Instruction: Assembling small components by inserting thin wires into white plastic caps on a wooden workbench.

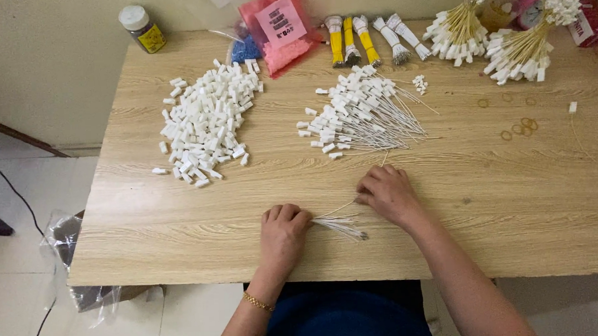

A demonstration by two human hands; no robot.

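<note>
My left hand [283, 231] rests on the wooden table [181, 218] near its front edge, fingers closed on a small bunch of thin white wires [341, 226] that fan out to the right. My right hand [387, 191] lies just right of it, fingertips pinching a single thin wire [343, 207] that runs toward the bunch. Beyond my right hand lies a spread of wires with white plastic caps on their ends [360, 116]. A heap of loose white plastic caps [208, 121] sits at the left of the table.
Along the back edge stand a small jar [141, 28], a pink bag of beads [277, 29], a blue bag [245, 50], yellow and white wire bundles [367, 38] and two tied bunches of capped wires [500, 38]. Rubber bands [519, 127] lie at right.
</note>
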